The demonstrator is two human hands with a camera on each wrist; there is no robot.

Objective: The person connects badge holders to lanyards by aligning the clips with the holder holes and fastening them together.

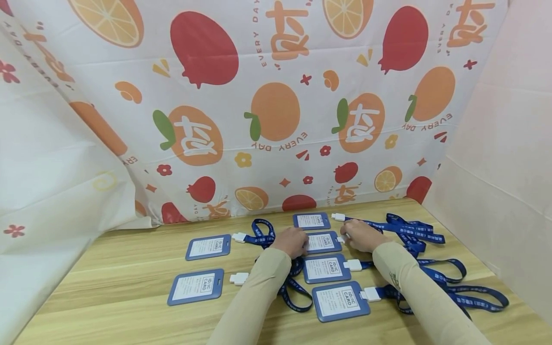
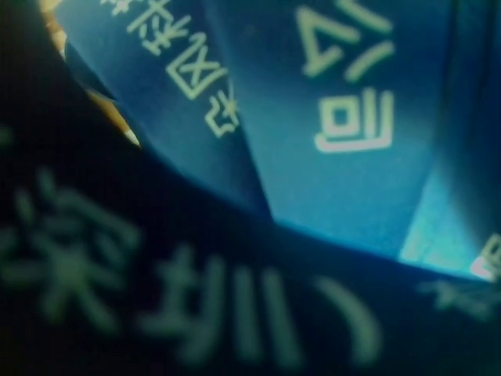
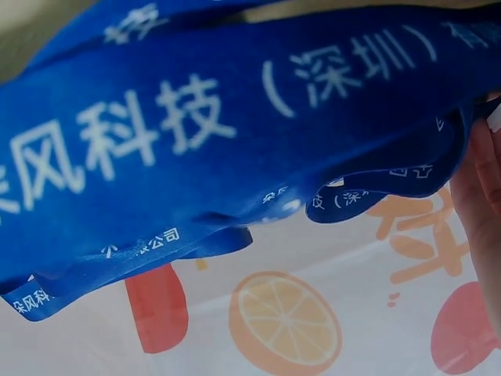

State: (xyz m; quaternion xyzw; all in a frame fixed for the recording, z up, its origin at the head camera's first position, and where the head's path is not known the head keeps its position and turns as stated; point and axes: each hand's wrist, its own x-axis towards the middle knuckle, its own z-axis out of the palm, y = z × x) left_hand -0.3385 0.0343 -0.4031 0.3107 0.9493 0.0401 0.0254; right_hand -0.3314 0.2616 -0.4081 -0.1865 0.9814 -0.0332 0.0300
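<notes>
In the head view my left hand (image 1: 292, 241) grips the left edge of a blue ID card holder (image 1: 321, 242), fingers curled at its side. At that holder's right end my right hand (image 1: 362, 235) pinches a white lanyard clip (image 1: 342, 239), mostly covered by the fingers. A blue lanyard (image 3: 156, 133) with white lettering crosses the right wrist view, the right hand's fingers (image 3: 481, 188) showing at the edge. Blue lanyard straps (image 2: 329, 172) fill the left wrist view, hiding the left hand there.
Behind lies another card holder (image 1: 311, 221), its clip (image 1: 338, 217) apart. Nearer, two holders (image 1: 327, 268) have clips at their slots. Two more holders (image 1: 208, 247) lie left, clips (image 1: 239, 278) beside them. Looped lanyards (image 1: 478, 299) spread right. A fruit-print cloth (image 1: 276, 167) hangs behind the table.
</notes>
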